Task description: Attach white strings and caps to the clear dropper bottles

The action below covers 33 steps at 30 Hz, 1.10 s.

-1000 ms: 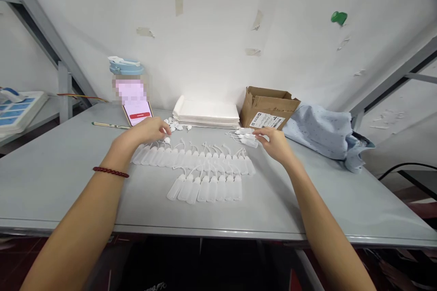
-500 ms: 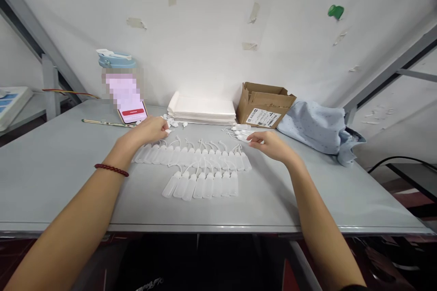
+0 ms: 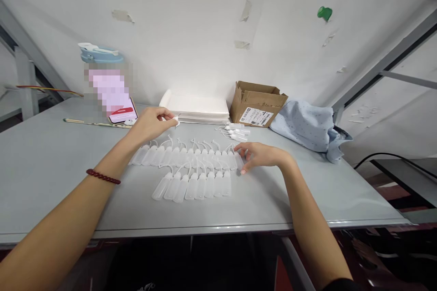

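My left hand (image 3: pixel 153 122) pinches a small white cap-like piece (image 3: pixel 176 121) between thumb and fingertips, in front of the stack of white sheets. Two rows of small translucent plastic bottles lie flat on the grey table: a longer back row (image 3: pixel 175 157) and a shorter front row (image 3: pixel 202 186). White tops with thin curled strands point away from me. My right hand (image 3: pixel 257 154) hovers at the right end of the back row, thumb and fingers apart around the last bottle (image 3: pixel 239 161). Whether it touches that bottle, I cannot tell.
Several more small bottles (image 3: pixel 239 132) lie before an open cardboard box (image 3: pixel 257 104). White sheets (image 3: pixel 201 107) are stacked by the wall. A phone (image 3: pixel 123 111) leans at the left behind a thin stick (image 3: pixel 85 122). Light blue cloth (image 3: pixel 303 127) is bunched at the right.
My right hand has moved from the loose bottles near the box down to the back row's right end. My left hand has lifted the small white piece off to the right. The view has shifted slightly.
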Available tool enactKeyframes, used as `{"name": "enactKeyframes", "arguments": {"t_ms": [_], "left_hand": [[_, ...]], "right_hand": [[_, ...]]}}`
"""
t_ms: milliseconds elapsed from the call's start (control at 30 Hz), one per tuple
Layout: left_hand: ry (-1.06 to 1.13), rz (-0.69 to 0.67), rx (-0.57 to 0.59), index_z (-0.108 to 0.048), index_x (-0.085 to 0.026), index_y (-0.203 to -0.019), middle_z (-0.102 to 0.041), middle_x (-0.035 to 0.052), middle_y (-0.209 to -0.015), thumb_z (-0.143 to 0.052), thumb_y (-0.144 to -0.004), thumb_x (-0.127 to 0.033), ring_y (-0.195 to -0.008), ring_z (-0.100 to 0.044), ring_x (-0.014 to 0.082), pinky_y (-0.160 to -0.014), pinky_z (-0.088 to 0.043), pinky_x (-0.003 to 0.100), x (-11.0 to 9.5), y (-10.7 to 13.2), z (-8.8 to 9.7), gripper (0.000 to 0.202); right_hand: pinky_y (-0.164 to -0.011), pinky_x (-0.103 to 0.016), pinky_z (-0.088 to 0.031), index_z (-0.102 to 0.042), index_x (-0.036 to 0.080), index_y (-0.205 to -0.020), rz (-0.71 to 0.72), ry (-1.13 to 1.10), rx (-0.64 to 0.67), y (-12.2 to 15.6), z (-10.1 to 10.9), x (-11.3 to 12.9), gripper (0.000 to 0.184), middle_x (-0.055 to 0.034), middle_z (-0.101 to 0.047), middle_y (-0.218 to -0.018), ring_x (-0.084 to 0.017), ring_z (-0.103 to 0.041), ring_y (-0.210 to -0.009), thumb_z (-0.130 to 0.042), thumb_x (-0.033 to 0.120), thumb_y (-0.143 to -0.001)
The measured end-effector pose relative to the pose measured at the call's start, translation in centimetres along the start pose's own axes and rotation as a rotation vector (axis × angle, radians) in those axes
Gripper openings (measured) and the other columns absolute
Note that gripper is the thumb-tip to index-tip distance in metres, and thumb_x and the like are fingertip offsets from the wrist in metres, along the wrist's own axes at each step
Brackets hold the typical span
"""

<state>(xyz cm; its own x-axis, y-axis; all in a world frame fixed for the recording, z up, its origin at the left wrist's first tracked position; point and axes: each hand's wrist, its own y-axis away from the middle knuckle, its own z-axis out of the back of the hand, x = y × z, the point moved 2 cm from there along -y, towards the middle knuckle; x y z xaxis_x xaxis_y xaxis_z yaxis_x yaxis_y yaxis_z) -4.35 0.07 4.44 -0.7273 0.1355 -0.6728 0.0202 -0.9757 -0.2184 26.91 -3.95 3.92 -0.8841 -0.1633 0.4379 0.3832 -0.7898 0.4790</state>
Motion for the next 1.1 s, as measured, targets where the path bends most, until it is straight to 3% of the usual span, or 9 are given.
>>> {"name": "enactKeyframes", "arguments": {"t_ms": [100,333,500,600,733,900,1100], "left_hand": [[0.074,0.035,0.006,-0.065,-0.020,-0.078,-0.058,0.0011,-0.076,-0.066,-0.064,-0.039,-0.064,-0.048,0.0150,-0.055,-0.033,0.026,0.2,0.0,-0.3,0.024],[0.223,0.083,0.028,-0.066,-0.020,-0.070,-0.058,0.0005,-0.069,-0.066,-0.065,-0.041,-0.063,-0.046,0.0145,-0.057,-0.032,0.026,-0.3,0.1,-0.4,0.022],[0.475,0.081,0.054,-0.066,-0.019,-0.066,-0.056,-0.0006,-0.068,-0.071,-0.063,-0.037,-0.061,-0.042,0.0115,-0.059,-0.033,0.026,-1.8,1.0,-1.5,0.018],[0.720,0.063,0.153,-0.070,-0.019,-0.074,-0.057,-0.0005,-0.074,-0.076,-0.062,-0.035,-0.062,-0.042,0.0094,-0.060,-0.035,0.025,-3.3,2.1,-3.0,0.021],[1.060,0.029,0.302,-0.071,-0.020,-0.085,-0.057,0.0008,-0.083,-0.079,-0.064,-0.035,-0.066,-0.043,0.0086,-0.060,-0.035,0.024,-5.0,3.4,-4.6,0.027],[1.164,0.031,0.378,-0.072,-0.021,-0.086,-0.055,0.0005,-0.085,-0.078,-0.069,-0.033,-0.067,-0.040,0.0081,-0.057,-0.032,0.022,-5.5,3.8,-5.1,0.022],[1.130,0.084,0.437,-0.072,-0.024,-0.089,-0.059,-0.0001,-0.089,-0.076,-0.071,-0.036,-0.068,-0.044,0.0082,-0.057,-0.030,0.023,-5.6,4.3,-6.1,0.022]], "right_hand": [[-0.073,-0.031,-0.044,-0.049,0.021,-0.126,0.014,0.043,-0.021,-0.4,-0.4,0.0,0.077,-0.0072,-0.058,-0.107,-0.023,-0.057,-0.091,-0.077,0.046,-0.059],[-0.063,-0.029,-0.044,-0.055,0.017,-0.115,0.050,0.013,-0.158,0.4,0.1,0.1,0.059,-0.0043,-0.062,-0.086,-0.019,-0.058,-0.076,-0.073,0.039,-0.064],[-0.055,-0.027,-0.043,-0.048,0.019,-0.123,0.178,-0.321,-0.347,1.8,1.2,0.2,0.057,0.0007,-0.058,-0.077,-0.013,-0.059,-0.057,-0.069,0.032,-0.071],[-0.046,-0.025,-0.039,-0.045,0.021,-0.124,0.293,-0.540,-0.465,1.7,1.2,0.9,0.058,0.0001,-0.059,-0.079,-0.010,-0.055,-0.048,-0.068,0.031,-0.072],[-0.046,-0.026,-0.041,-0.043,0.024,-0.120,0.439,-0.852,-0.566,0.6,0.5,2.2,0.050,-0.0015,-0.062,-0.088,-0.011,-0.057,-0.052,-0.062,0.025,-0.073],[-0.044,-0.021,-0.034,-0.048,0.028,-0.109,0.477,-1.106,-0.453,-1.0,-1.4,4.1,0.040,0.0040,-0.053,-0.079,-0.008,-0.048,-0.052,-0.051,0.018,-0.071],[-0.044,-0.019,-0.025,-0.048,0.027,-0.104,0.446,-1.245,-0.177,-1.8,-3.3,6.3,0.033,0.0048,-0.046,-0.070,-0.007,-0.034,-0.048,-0.047,0.017,-0.072]]}}
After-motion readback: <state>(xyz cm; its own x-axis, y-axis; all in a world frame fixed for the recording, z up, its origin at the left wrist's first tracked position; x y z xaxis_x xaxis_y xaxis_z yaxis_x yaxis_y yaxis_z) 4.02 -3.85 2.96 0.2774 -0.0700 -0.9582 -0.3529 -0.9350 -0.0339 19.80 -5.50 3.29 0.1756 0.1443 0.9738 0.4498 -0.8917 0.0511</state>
